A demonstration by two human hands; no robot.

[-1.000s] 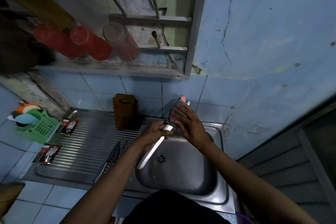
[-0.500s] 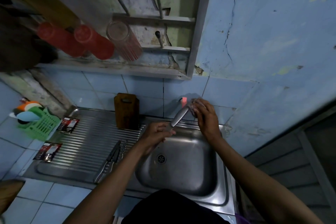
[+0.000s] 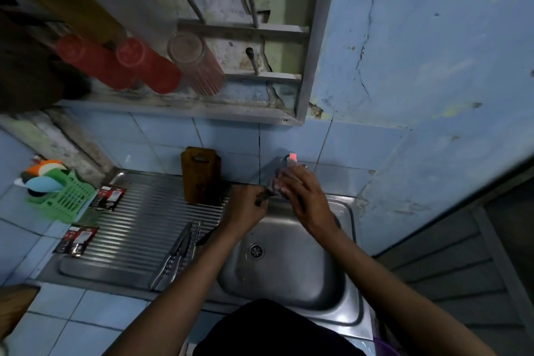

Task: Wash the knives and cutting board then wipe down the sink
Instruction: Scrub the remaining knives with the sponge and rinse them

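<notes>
Taking the sink basin (image 3: 289,274) as the landmark: far to its left stands a green basket (image 3: 68,199), then two dark sachets (image 3: 108,197) on the ribbed draining board (image 3: 138,228). Closer to the basin, several knives (image 3: 179,254) lie together on the draining board, just beside the basin's left rim; whether they are washed already cannot be told. Behind them, leaning upright against the tiles at the basin's back left corner, is the cutting board (image 3: 201,175).

Over the back edge of the basin, the left hand (image 3: 245,211) grips a knife handle with its fingers curled round it. The knife (image 3: 273,179) points up and away towards the tap (image 3: 291,157) on the wall. The right hand (image 3: 303,196) lies along the blade with a sponge or cloth (image 3: 278,186) under it; its fingers look fairly straight and close together, pressing the pad against the metal, though the blur hides the fingertips.

The step in hand appears to be scrubbing this blade. To do it well, keep the handle grip firm, since a soapy knife slips easily, and wipe from the spine side so the pad, not the fingers, meets the edge. Stroke along the blade towards the tip, keep it over the basin, then turn it and do the other face before rinsing under the tap.
</notes>
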